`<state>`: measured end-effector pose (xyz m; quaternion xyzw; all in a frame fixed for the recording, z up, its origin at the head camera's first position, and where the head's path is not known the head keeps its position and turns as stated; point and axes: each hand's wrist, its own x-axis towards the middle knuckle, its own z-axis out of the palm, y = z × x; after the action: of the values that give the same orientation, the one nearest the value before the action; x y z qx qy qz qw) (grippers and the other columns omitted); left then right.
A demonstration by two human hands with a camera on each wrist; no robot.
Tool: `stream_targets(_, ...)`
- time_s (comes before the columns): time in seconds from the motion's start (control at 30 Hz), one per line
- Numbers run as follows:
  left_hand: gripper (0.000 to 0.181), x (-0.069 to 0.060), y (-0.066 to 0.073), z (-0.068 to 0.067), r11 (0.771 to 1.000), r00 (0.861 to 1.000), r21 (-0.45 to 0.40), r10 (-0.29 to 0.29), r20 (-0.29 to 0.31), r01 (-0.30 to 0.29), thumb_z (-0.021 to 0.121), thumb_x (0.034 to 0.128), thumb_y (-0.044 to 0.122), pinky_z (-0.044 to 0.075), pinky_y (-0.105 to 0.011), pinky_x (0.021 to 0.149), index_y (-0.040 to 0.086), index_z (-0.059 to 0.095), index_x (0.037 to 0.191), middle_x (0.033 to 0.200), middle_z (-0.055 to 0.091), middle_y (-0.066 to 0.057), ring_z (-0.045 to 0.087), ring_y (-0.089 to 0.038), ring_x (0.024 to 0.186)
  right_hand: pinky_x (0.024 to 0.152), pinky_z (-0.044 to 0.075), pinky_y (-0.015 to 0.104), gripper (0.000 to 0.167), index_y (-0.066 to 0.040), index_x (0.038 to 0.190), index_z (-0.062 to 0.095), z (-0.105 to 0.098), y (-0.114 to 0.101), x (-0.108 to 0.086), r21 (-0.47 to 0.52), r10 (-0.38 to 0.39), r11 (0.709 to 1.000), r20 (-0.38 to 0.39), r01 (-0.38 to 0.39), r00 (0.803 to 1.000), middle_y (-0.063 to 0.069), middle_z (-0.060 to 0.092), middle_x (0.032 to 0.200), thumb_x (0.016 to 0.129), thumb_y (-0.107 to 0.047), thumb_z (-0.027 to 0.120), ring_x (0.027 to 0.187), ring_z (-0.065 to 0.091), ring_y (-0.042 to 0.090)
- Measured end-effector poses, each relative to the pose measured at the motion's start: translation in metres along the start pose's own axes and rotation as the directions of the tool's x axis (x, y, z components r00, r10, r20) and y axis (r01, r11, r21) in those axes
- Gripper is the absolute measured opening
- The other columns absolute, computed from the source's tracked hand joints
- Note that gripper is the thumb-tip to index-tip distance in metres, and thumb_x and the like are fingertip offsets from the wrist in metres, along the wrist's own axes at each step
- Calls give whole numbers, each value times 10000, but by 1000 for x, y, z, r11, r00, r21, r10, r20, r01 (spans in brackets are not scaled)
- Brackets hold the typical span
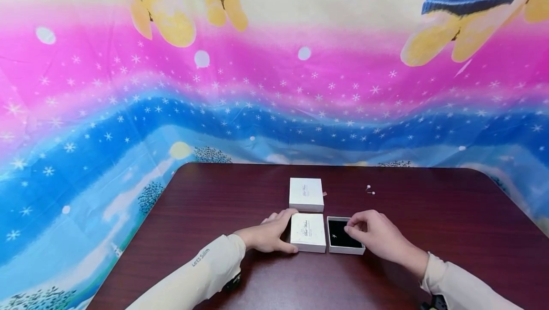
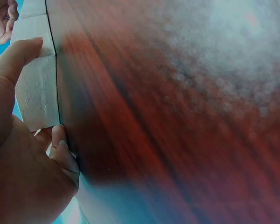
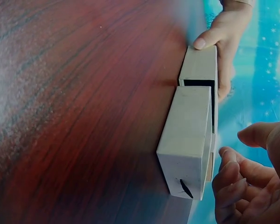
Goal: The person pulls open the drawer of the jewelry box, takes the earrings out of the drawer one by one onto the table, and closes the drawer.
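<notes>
My left hand (image 1: 270,234) holds a white box cover (image 1: 308,232) by its left end. Its thumb lies on the near side and the fingers reach round the far side. Just right of the cover sits a shallow white drawer tray (image 1: 346,252) with a black lining. A tiny star-shaped piece (image 1: 334,236), perhaps an earring, lies on the lining. My right hand (image 1: 377,234) hovers over the tray's right part, fingers loosely bent. In the right wrist view its thumb (image 3: 254,134) stands apart from the fingers, and nothing shows between them.
Behind the cover stands a second white box (image 1: 306,195) with printed lettering and a small ribbon tab at its right. Two small pearl-headed studs (image 1: 371,190) lie on the dark red wooden table (image 1: 223,191) at the back right. A patterned cloth (image 1: 274,81) hangs behind the table.
</notes>
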<state>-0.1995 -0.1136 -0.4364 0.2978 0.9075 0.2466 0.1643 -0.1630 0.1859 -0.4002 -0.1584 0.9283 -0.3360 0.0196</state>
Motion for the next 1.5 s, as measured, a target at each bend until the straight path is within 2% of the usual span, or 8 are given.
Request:
stream_targets(0.33,902,0,1,-1,1000,1000,-2,2,4,-2,799,838,413,354,-373,1032,148,267,1516,1442,475,-57,427,-200,1204,572,386,226,70,-213,824,730,8,-3,2,-89,1,996,-21,-3,1000,-123,555,644,894,-210,723,565,460,8)
stream_targets(0.57,904,-2,2,-2,1000,1000,-2,3,14,-3,790,847,421,353,-415,1069,145,259,1525,1466,456,-56,423,-206,1229,552,382,224,107,-226,792,704,12,-5,2,-99,-23,995,-27,20,999,-129,542,639,882,-186,744,533,436,2)
stream_targets(0.8,897,-1,2,-2,1000,1000,-12,6,14,-5,792,846,412,354,-398,1053,145,265,1522,1457,460,-53,424,-201,1215,533,376,250,113,-239,793,699,18,-11,4,-137,24,990,-23,-27,999,-127,553,661,869,-191,767,547,445,21)
stream_targets(1.03,897,-2,2,-3,1000,1000,-18,-3,16,3,793,843,414,350,-410,1073,163,263,1523,1457,457,-37,420,-186,1212,534,392,265,120,-254,782,693,25,-15,5,-214,26,976,-23,-30,999,-140,540,660,851,-198,773,567,447,19)
stream_targets(1.33,898,-2,1,-3,1000,1000,-23,-13,22,13,787,852,414,336,-440,1106,172,253,1533,1479,443,-35,412,-191,1239,491,363,272,242,-274,670,621,30,-18,10,-259,18,966,-17,-21,1000,-132,484,555,855,-201,760,509,430,35)
stream_targets(1.5,893,-1,0,-2,1000,1000,-17,-11,18,11,790,849,423,346,-418,1081,177,261,1525,1467,451,-27,418,-180,1220,473,350,282,288,-268,623,594,32,-19,13,-275,26,961,-6,-27,1000,-120,474,515,850,-191,754,481,435,61)
